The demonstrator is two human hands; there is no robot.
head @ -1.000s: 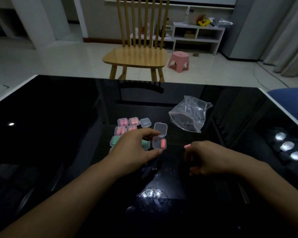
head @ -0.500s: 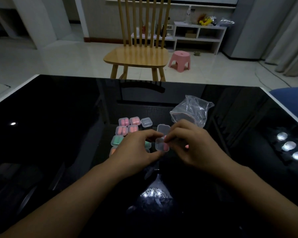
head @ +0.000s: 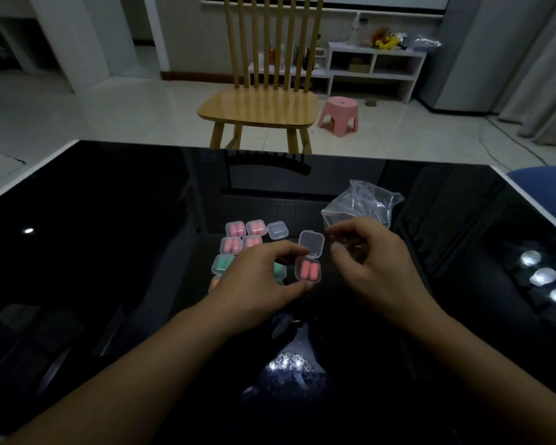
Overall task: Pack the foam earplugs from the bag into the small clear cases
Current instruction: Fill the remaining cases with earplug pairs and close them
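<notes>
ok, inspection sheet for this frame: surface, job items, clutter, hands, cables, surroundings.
Surface: glossy black table, ceiling lights mirrored in it.
Job's things: open case with two pink earplugs, lid up; closed cases grouped to its left, some pink, some green, one clear case looking empty; clear bag behind the right hand, contents not discernible.
Clutter: nothing seen.
Hands: left hand holds the open case between thumb and fingers; right hand hovers by the lid, fingers curled, holding nothing visible.
Cables: one cable on the floor, far right.
Surroundings: wooden chair, pink stool, white shelf, curtains.
</notes>
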